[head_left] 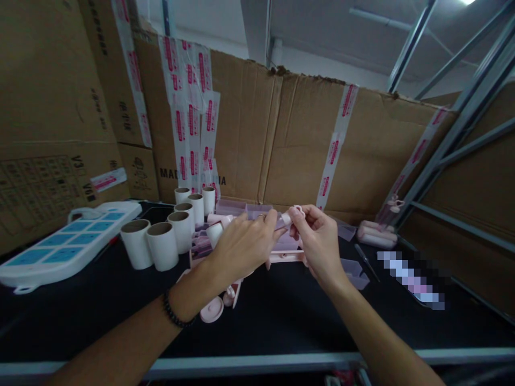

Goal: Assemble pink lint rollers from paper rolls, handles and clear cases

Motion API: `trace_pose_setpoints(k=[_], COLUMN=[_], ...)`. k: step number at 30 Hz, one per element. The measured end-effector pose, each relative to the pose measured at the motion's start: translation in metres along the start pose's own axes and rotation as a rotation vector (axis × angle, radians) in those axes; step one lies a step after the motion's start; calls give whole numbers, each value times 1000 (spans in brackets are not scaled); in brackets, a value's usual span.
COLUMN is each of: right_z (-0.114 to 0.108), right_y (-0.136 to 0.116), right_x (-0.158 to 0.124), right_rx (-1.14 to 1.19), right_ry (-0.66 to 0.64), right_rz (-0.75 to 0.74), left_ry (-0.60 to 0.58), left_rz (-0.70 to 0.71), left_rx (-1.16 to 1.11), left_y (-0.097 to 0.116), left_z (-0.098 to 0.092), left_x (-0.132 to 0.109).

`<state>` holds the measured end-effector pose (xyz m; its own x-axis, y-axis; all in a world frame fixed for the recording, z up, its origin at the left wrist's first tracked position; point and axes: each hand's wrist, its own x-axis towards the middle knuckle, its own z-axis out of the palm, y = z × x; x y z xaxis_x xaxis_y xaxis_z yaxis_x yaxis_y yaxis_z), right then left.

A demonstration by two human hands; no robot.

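Over the middle of the bench my left hand (249,241) and my right hand (322,238) come together, fingers closed. Between the right thumb and fingers is a small pale pink plastic piece (298,209) with a loop-like end. Its white, tube-like part (286,218) runs toward the left fingertips, which close around a translucent purplish part mostly hidden by them. Below the hands lies a pale pink bar-shaped frame (285,257). Translucent purple trays (231,207) are behind the hands. A round pink disc (211,309) rests near my left forearm.
Several white cups or tubes (162,246) stand left of the hands, beside a white power strip (76,236) with blue panels. To the right are a thin pen-like tool (367,262), a pink bundle (377,234) and a blurred-out object (412,281). Taped cardboard walls (241,128) enclose the black bench.
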<state>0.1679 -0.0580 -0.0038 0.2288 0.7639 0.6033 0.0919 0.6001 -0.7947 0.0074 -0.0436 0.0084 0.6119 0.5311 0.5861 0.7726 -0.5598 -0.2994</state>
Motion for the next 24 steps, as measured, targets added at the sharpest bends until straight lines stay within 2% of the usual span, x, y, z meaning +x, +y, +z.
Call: trace_pose_setpoints(k=[9, 24], right_z=[-3, -5], right_y=[1, 0], right_x=[2, 2], right_rx=[-33, -61], right_ry=[55, 71], right_rz=[-68, -76], left_ry=[-135, -187], left_rz=[-36, -68], left_rx=[-238, -313], left_y=[-1, 3], left_z=[-7, -7], left_x=[-2, -2])
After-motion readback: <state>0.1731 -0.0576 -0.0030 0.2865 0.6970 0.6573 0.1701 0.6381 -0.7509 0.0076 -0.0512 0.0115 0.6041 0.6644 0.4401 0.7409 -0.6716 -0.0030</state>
